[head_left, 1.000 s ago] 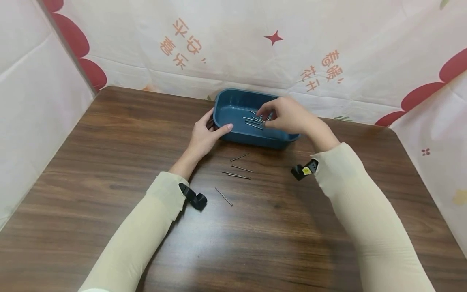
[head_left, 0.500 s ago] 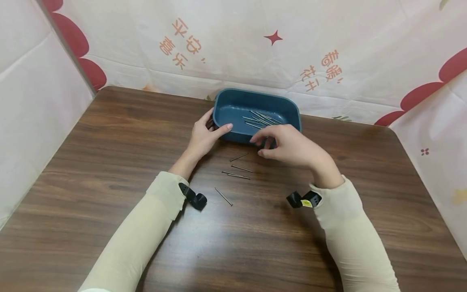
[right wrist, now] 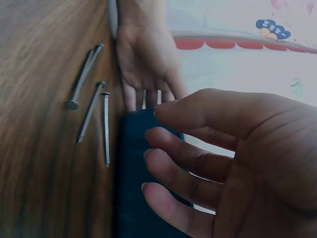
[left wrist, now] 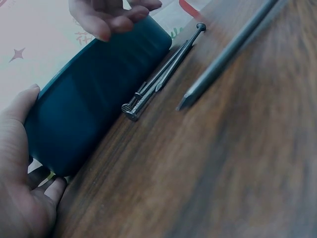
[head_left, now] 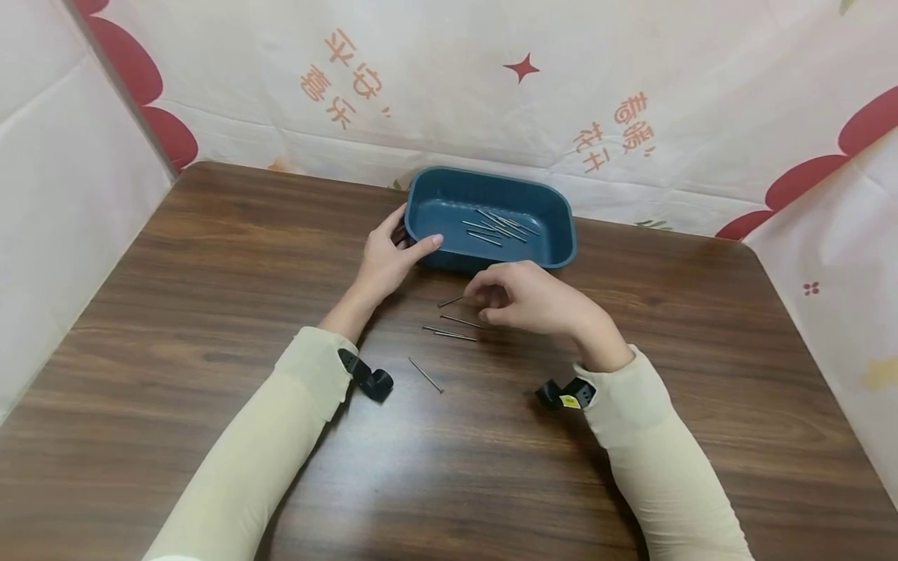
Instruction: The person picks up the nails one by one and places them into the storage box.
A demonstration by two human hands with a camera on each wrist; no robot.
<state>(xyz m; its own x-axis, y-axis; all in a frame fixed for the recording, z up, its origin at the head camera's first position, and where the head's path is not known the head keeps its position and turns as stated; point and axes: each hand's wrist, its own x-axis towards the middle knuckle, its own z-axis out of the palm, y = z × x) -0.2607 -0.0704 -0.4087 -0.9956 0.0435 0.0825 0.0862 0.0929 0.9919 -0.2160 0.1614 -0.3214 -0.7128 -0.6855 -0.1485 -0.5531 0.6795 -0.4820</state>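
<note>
A blue plastic tray [head_left: 438, 218] stands at the table's far edge, several steel nails [head_left: 485, 238] lying loose in it. My left hand [head_left: 382, 261] grips the tray's left end, thumb over the near rim and fingers around the outside. My right hand [head_left: 536, 300] hovers just in front of the tray, fingers loosely bent; the right wrist view shows nothing between them. Its fingertips are close to a nail [head_left: 450, 301] on the table, and partly cover its end in the head view. More nails [head_left: 456, 336] lie just nearer, with a separate slanted nail [head_left: 426, 375] closest to me.
The brown wood-grain table [head_left: 491, 483] spreads around both arms. A white printed curtain [head_left: 449, 101] hangs right behind the tray. Small black cameras [head_left: 379, 385] stick out from both sleeve cuffs, low over the tabletop.
My right hand has come out of the tray, back toward me and then slightly left to the loose nails. Nails it covered in the tray now show. My left hand keeps its grip.
</note>
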